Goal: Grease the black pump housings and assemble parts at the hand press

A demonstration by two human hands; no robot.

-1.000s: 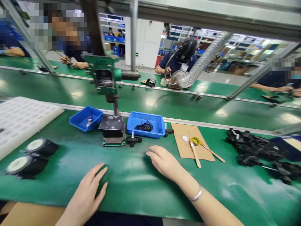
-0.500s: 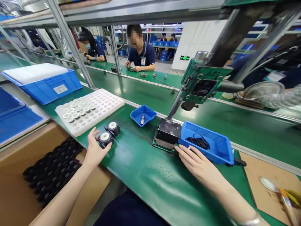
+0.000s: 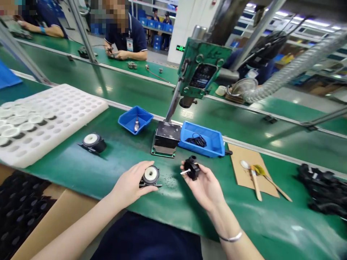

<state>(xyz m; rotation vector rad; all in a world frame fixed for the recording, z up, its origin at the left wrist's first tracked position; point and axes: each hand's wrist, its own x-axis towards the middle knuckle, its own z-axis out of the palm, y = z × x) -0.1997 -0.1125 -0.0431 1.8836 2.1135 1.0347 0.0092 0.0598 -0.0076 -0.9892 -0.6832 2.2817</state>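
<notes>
My left hand (image 3: 129,185) grips a round black part with a white disc on top (image 3: 150,176), resting it on the green bench mat (image 3: 173,202). My right hand (image 3: 204,185) holds up a small black fitting with a white pin sticking out (image 3: 191,168), just right of the round part. A second round black part with a white disc (image 3: 92,142) lies farther left on the mat. Behind my hands stands the green hand press (image 3: 202,68) with its black base block (image 3: 167,137).
A small blue tray with a metal piece (image 3: 135,119) and a larger blue tray with black wire (image 3: 201,139) flank the press base. A white foam tray (image 3: 46,119) lies left. Cardboard with sticks (image 3: 252,168) and black parts (image 3: 322,184) sit right. Other people work across the conveyor.
My left hand has brought one round part from the left to the middle of the mat. My right hand has picked up the small black fitting from beside the press base.
</notes>
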